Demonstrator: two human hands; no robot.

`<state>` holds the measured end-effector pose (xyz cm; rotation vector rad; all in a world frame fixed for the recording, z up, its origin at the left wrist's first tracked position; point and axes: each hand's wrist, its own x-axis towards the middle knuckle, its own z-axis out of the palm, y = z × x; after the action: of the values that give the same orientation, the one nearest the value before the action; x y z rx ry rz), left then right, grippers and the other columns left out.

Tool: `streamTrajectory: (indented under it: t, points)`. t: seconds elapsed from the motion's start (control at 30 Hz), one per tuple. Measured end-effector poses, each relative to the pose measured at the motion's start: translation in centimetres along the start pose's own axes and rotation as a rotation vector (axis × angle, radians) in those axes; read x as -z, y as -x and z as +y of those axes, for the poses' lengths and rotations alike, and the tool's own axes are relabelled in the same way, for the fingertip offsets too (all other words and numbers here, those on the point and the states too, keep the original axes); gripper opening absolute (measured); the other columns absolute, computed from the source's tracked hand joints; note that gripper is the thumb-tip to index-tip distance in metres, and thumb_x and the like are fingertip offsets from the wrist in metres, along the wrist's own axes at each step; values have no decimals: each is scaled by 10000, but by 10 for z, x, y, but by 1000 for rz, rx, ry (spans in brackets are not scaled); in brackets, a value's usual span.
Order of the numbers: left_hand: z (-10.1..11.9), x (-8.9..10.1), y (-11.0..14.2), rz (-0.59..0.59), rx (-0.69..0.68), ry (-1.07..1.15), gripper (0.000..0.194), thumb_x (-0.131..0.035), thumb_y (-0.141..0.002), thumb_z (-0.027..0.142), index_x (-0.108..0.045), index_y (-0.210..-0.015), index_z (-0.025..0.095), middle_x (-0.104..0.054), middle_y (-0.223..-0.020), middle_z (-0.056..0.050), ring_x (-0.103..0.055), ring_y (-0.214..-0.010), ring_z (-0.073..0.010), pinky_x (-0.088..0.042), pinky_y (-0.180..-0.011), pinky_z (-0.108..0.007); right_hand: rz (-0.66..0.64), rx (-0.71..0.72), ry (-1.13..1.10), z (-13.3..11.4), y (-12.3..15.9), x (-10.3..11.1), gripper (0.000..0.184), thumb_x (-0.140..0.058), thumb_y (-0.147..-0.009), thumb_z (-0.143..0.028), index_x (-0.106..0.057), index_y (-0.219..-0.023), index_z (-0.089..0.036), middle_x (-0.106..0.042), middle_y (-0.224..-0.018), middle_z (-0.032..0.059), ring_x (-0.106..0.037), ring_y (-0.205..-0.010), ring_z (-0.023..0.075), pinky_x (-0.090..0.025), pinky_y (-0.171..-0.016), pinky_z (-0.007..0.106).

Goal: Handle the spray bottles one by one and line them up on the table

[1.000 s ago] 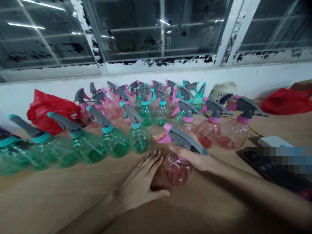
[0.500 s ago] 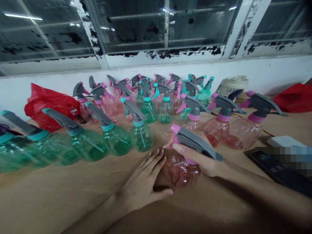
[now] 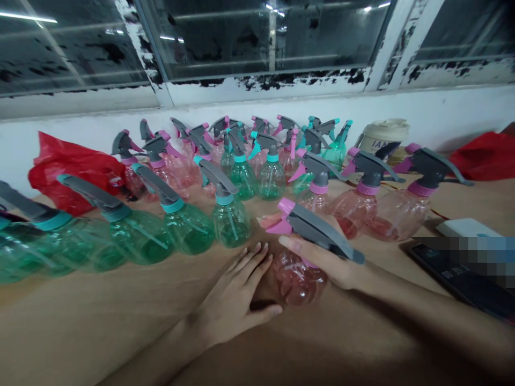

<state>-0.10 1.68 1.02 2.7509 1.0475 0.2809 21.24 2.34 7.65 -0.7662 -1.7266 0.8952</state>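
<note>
A clear pink spray bottle with a grey and pink trigger head stands upright on the wooden table. My right hand is wrapped round its neck below the head, the thumb on the near side and a fingertip showing by the pink trigger; the other fingers are hidden behind it. My left hand lies flat on the table just left of that bottle, fingers spread, holding nothing. Beyond my left fingertips stands a green spray bottle with a turquoise collar.
Several green spray bottles line the left side; pink ones stand at right. More crowd the back by the wall. Red plastic bags lie at both sides. A pale tub stands back right, a phone right.
The view has shifted slightly, so everything sits a little further left and up. My right hand keeps its grip on the pink spray bottle; my left hand stays flat.
</note>
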Motion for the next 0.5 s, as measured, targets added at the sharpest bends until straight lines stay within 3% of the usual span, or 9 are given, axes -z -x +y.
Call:
streamTrajectory:
  t: [0.13, 0.3, 0.5]
  points:
    - [1, 1, 0, -12, 2, -16, 776, -515, -878, 626, -335, -1441, 124, -312, -1513, -145, -272, -1392, -298, -204, -1144, -461, -16, 0, -3, 0, 1, 1, 292, -627, -852, -308, -653, -1142, -286, -703, -1126, 13, -647, -1063, 207, -501, -940, 361]
    - [0, -1, -1, 2, 2, -9, 763, -524, -878, 615, -326, -1443, 143, -311, -1514, -136, -276, -1390, -297, -220, -1136, -483, 9, 10, 83, 1, 1, 1, 271, -628, -844, -346, -673, -1099, -270, -721, -979, 16, -676, -903, 201, -533, -820, 357]
    - [0, -1, 0, 4, 4, 0, 764, -515, -877, 624, -313, -1450, 161, -302, -1519, -132, -281, -1388, -302, -214, -1137, -488, -17, 11, 47, 1, 0, 1, 301, -624, -850, -319, -645, -1148, -287, -710, -1058, 12, -667, -973, 196, -521, -861, 342]
